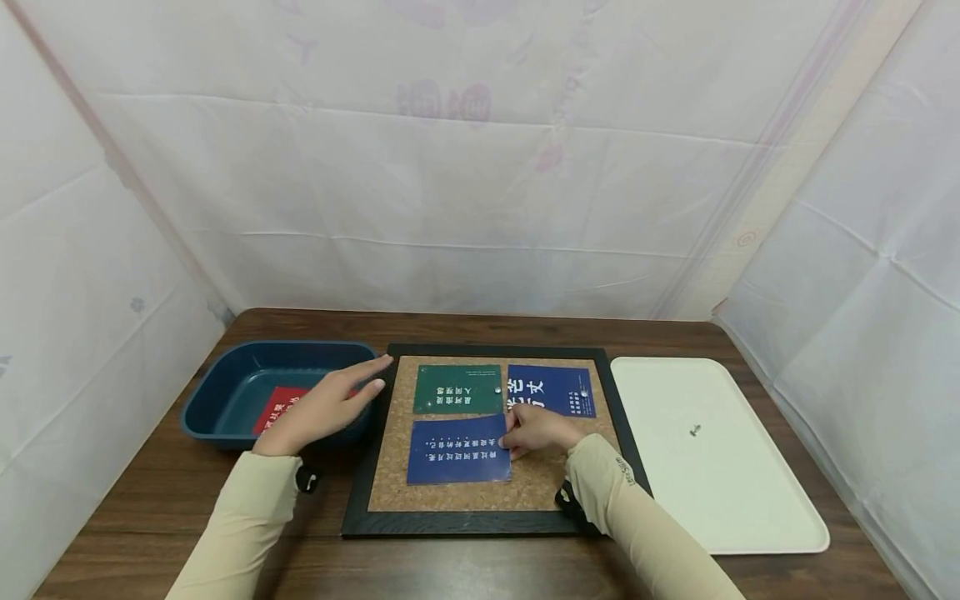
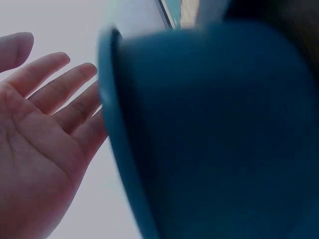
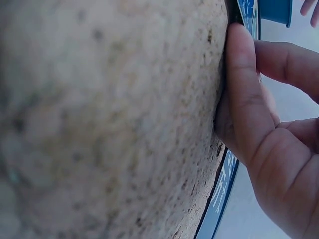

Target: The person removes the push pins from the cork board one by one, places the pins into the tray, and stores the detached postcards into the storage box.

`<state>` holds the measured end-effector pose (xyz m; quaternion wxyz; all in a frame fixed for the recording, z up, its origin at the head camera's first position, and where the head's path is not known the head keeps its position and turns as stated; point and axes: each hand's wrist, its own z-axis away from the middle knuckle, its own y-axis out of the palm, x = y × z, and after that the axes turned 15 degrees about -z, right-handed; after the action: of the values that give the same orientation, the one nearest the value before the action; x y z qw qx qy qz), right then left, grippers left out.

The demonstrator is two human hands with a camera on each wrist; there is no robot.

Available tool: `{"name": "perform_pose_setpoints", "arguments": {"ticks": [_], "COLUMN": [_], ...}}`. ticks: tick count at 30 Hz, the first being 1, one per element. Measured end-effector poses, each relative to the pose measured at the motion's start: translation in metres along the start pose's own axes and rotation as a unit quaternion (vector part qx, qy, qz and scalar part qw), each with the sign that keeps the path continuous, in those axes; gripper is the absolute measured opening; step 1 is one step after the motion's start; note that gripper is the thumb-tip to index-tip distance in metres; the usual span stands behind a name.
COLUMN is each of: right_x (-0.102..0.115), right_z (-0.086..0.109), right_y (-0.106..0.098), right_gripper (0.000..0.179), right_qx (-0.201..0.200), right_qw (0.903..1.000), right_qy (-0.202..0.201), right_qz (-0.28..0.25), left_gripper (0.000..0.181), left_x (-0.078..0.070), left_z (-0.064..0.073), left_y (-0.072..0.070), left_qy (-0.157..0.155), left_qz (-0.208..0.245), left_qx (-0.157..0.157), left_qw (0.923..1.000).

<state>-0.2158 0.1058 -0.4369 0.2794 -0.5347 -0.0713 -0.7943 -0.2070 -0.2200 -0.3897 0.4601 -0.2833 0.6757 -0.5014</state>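
At the lower middle of the cork board (image 1: 450, 498) lies a blue card (image 1: 450, 467) with white writing. My right hand (image 1: 543, 429) pinches its right edge between thumb and fingers; the right wrist view shows the fingers (image 3: 244, 74) close against the cork. Above it on the board are a green card (image 1: 450, 387) and a second blue card (image 1: 558, 392). Between these two, a small shiny pin (image 1: 497, 390) shows at the green card's edge. My left hand (image 1: 322, 408) is over the blue basin (image 1: 225, 392), fingers extended toward the board's upper left corner, holding nothing.
Inside the basin are red cards (image 1: 276, 406), partly hidden by the left hand. A white tray (image 1: 727, 483) with a few small metal pins (image 1: 695, 430) stands right of the board. White sheeting (image 1: 465, 208) surrounds the brown wooden table (image 1: 420, 567) at the back and sides.
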Motion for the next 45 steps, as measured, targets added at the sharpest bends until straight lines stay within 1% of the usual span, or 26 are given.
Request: {"name": "perform_pose_setpoints", "arguments": {"ticks": [8, 13, 19, 26, 30, 35, 40, 45], "right_x": [0.0, -0.001, -0.001, -0.001, -0.001, -0.001, -0.001, -0.001], "right_z": [0.0, 0.0, -0.001, 0.0, -0.001, -0.002, -0.001, -0.001], "right_y": [0.0, -0.001, 0.0, -0.001, -0.001, -0.001, -0.001, -0.001], "right_gripper": [0.016, 0.015, 0.016, 0.015, 0.015, 0.015, 0.016, 0.015], "right_qx": [0.002, 0.004, 0.005, 0.005, 0.005, 0.006, 0.003, 0.004], "right_qw": [1.0, 1.0, 1.0, 1.0, 0.9999, 0.9999, 0.9998, 0.9998], "right_qy": [0.0, -0.002, 0.004, 0.001, 0.003, 0.007, 0.01, 0.011], "right_qz": [-0.003, -0.001, -0.007, -0.003, -0.009, -0.014, -0.015, -0.017], "left_gripper": [0.053, 0.058, 0.058, 0.06, 0.061, 0.062, 0.06, 0.059], "left_x": [0.028, 0.044, 0.063, 0.083, 0.094, 0.104, 0.113, 0.12], "left_z": [0.01, 0.019, 0.03, 0.038, 0.043, 0.047, 0.05, 0.054], "left_y": [-0.015, -0.025, -0.033, -0.033, -0.032, -0.032, -0.032, -0.03], "left_qy": [-0.039, -0.06, -0.085, -0.126, -0.139, -0.148, -0.145, -0.156], "left_qz": [0.0, -0.008, -0.02, -0.03, -0.035, -0.046, -0.049, -0.046], "left_qx": [-0.006, -0.019, -0.034, -0.041, -0.044, -0.045, -0.067, -0.079], "left_qw": [0.9992, 0.998, 0.9956, 0.9907, 0.9887, 0.9869, 0.9859, 0.9836]}}
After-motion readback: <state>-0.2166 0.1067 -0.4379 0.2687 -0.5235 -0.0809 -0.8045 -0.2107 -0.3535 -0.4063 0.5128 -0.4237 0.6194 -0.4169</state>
